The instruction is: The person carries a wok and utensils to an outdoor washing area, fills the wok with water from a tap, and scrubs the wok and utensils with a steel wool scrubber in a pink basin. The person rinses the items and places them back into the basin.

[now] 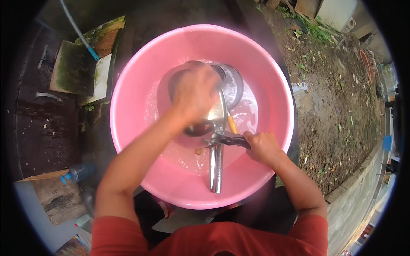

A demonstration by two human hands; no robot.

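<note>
A large pink plastic tub (205, 200) stands before me with shallow, sudsy water in it. My right hand (262, 147) grips the dark handle (235, 140) of a shiny metal pan (217, 110), which is tilted above the water. Over the pan is my left hand (197, 92), blurred; its fingers and anything in them cannot be made out. A metal vessel with a round rim (238, 86) lies behind the pan. Below the pan's handle joint, a long metal handle (216, 169) leans towards the tub's near wall. A yellow handle (233, 124) shows beside the pan.
Left of the tub are a mossy block (73, 68), a hose with a teal end (93, 52) and a plastic bottle with a blue cap (81, 172). Muddy ground (333, 112) with leaves lies to the right, bordered by a low concrete wall (355, 188).
</note>
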